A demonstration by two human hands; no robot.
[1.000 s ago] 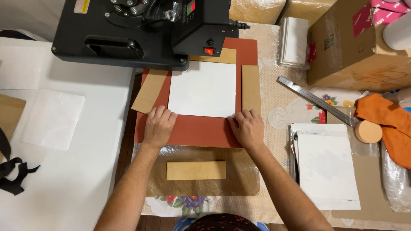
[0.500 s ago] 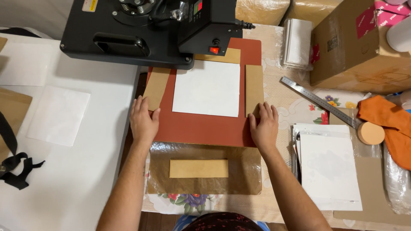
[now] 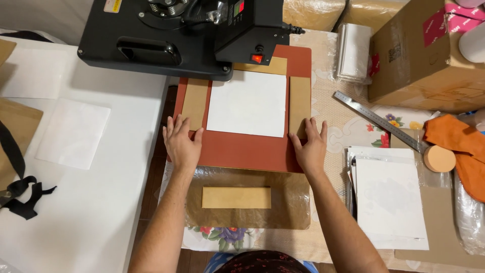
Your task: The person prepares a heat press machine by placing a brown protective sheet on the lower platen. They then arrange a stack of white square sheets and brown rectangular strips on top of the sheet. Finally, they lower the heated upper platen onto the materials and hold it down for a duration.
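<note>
A red-brown pad [image 3: 242,150] lies under a black heat press [image 3: 182,35], carrying a white sheet [image 3: 248,103] framed by tan cardboard strips [image 3: 195,103]. My left hand [image 3: 181,144] lies flat on the pad's left front corner, fingers spread, touching the left strip. On the right front corner rests my right hand [image 3: 309,146], fingertips at the right strip [image 3: 299,103]. Neither hand holds anything.
A brown sheet with a tan strip [image 3: 236,197] lies in front of the pad. A steel ruler [image 3: 376,120], a round cork disc [image 3: 439,158], orange cloth [image 3: 457,139], white papers [image 3: 388,202] and a cardboard box [image 3: 424,55] are right. White paper [image 3: 73,132] and black straps [image 3: 20,192] are left.
Both hands slid apart from the pad's front middle to its left and right front corners. The view shifted slightly.
</note>
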